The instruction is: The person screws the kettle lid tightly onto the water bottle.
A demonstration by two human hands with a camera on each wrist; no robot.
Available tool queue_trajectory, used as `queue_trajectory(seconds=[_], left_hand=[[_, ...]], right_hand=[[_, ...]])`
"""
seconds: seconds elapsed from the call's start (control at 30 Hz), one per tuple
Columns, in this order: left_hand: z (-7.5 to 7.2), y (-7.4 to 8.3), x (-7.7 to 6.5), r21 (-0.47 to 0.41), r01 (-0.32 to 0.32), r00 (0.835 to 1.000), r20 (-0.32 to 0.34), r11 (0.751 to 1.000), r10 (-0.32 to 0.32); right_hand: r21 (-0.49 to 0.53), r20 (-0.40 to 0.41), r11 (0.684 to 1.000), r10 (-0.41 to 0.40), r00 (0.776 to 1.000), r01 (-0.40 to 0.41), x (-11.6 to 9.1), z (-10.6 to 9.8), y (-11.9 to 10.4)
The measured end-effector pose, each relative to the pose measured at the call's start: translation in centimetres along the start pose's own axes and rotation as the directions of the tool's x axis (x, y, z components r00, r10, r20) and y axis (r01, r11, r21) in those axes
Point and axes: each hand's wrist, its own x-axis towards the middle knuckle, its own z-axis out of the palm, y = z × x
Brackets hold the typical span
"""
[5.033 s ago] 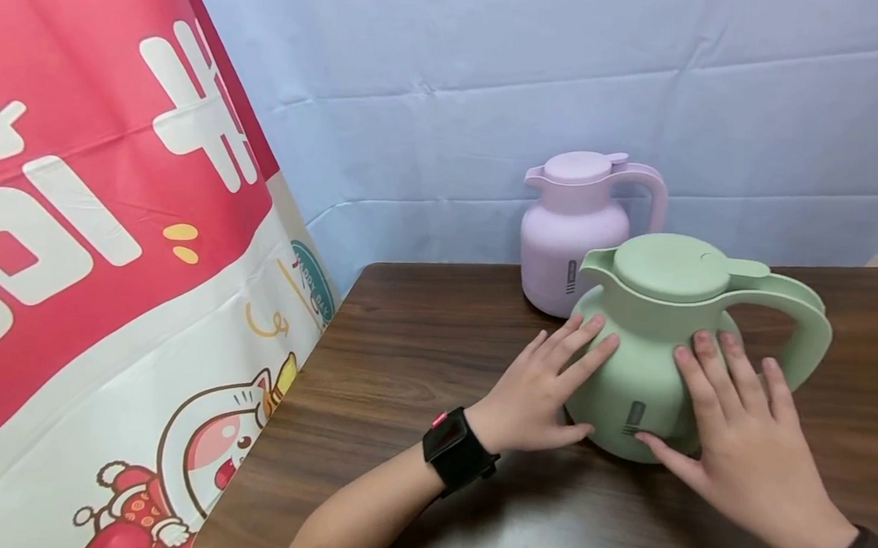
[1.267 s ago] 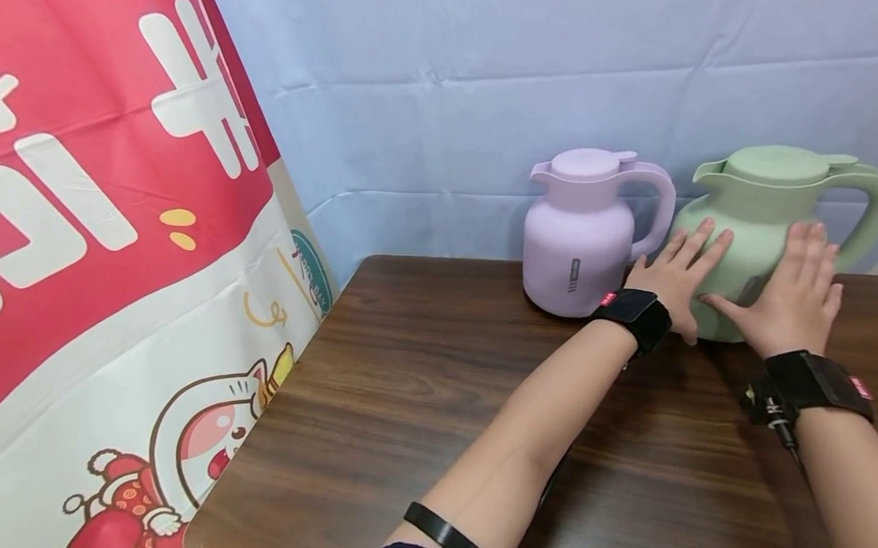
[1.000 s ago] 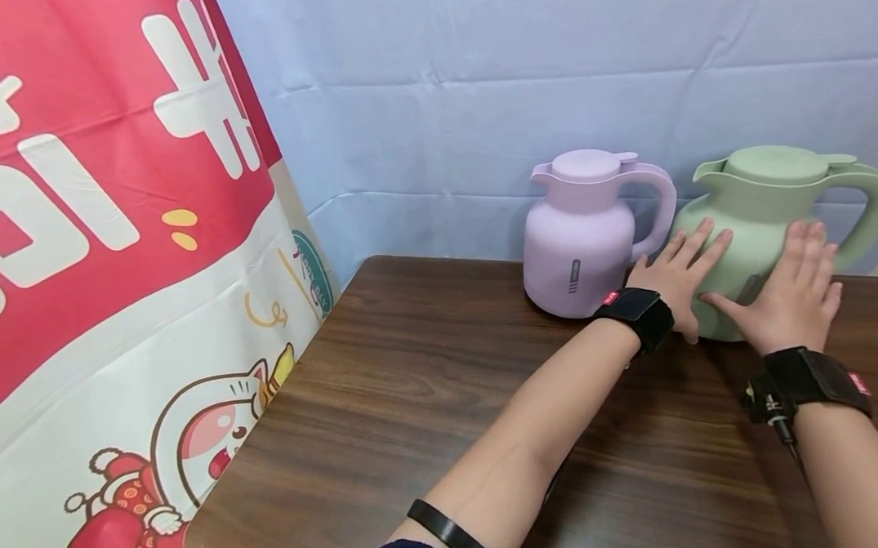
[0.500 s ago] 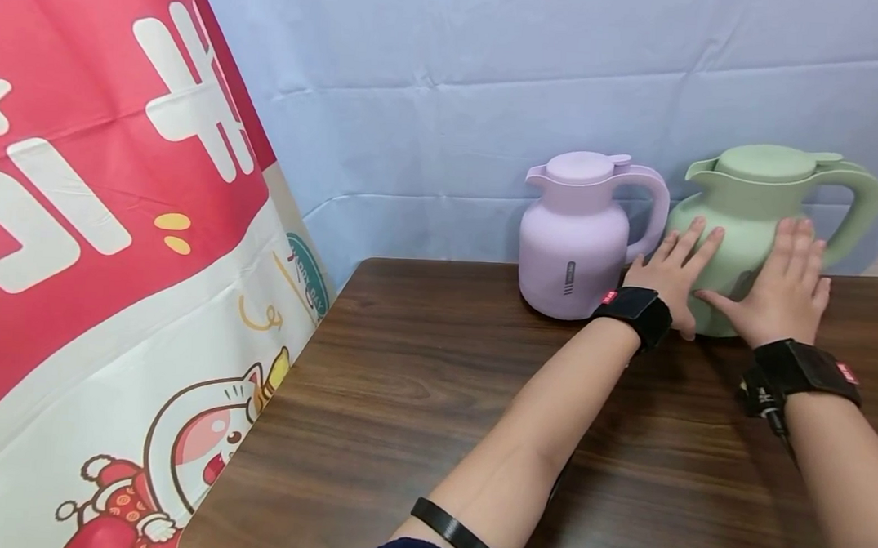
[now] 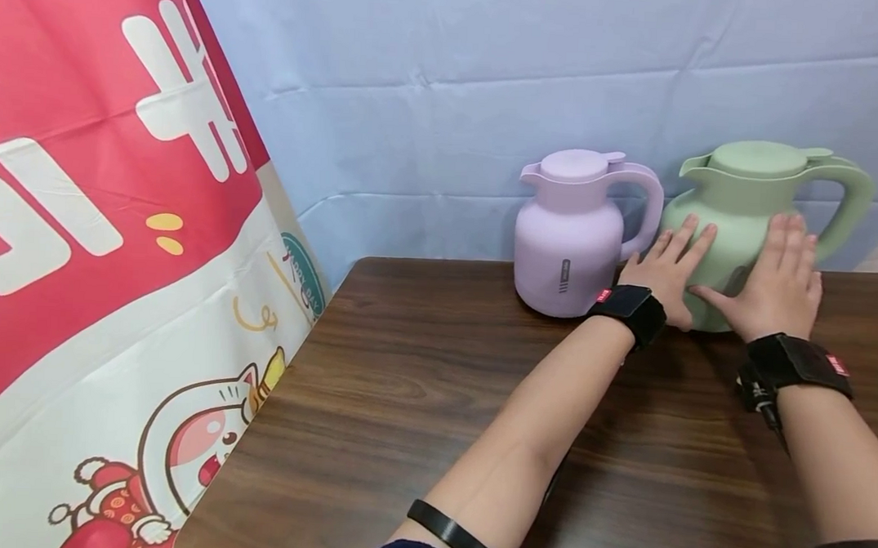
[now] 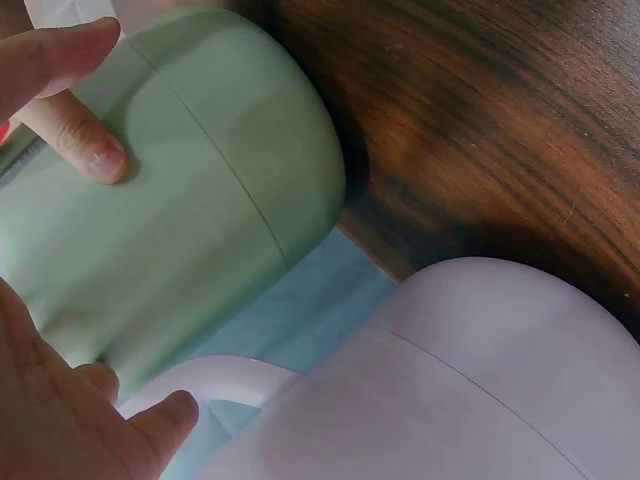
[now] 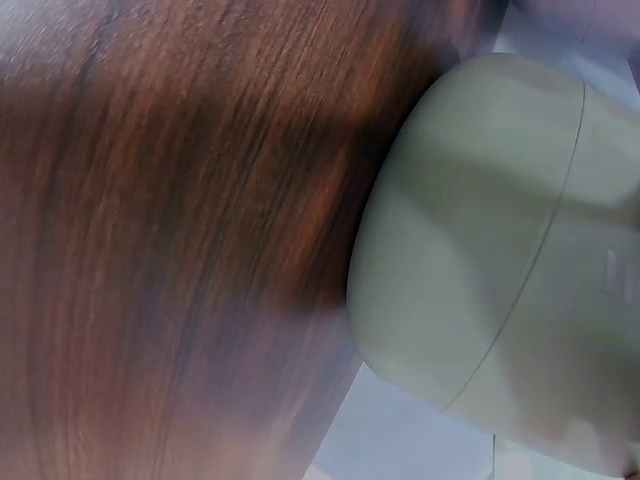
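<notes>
A pale green vacuum jug (image 5: 739, 207) with a lid, spout and looped handle stands upright at the back right of the wooden table. My left hand (image 5: 659, 277), fingers spread, touches its left side. On its front right lies my right hand (image 5: 775, 285), fingers extended and thumb out to the left; these two hands cover part of its label. A lilac vacuum jug (image 5: 567, 243) of similar shape stands just left, its handle close to my left fingers. In the left wrist view, the green body (image 6: 235, 160) and lilac body (image 6: 490, 360) have a gap between them.
The brown wooden table (image 5: 405, 371) has its back edge against a pale blue cloth backdrop (image 5: 431, 126). On the left hangs a red and white printed banner (image 5: 187, 312) with cartoon figures. Both wrists wear black straps (image 5: 632, 311).
Compared with five seconds ago, the green jug has moved back and right, from in front of the lilac jug to beside it. Over the last second, the view shifts slightly; both hands stay on it.
</notes>
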Motion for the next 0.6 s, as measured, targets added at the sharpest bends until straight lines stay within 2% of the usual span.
queue_trajectory(seconds=[0.37, 0.47, 0.6], left_hand=[[0.3, -0.1, -0.4, -0.018, 0.016, 1.0, -0.016, 1.0, -0.017], [0.7, -0.5, -0.7, -0.006, -0.016, 0.999, -0.037, 1.0, 0.016], [1.8, -1.8, -1.8, 0.041, -0.099, 0.994, -0.049, 0.994, 0.101]], right_hand=[[0.001, 0.004, 1.0, -0.008, 1.0, 0.008, 0.1, 0.3, -0.1], [-0.001, -0.003, 1.0, -0.009, 1.0, 0.009, 0.1, 0.4, -0.1], [-0.013, -0.035, 1.0, -0.003, 0.999, 0.003, -0.5, 0.6, 0.1]])
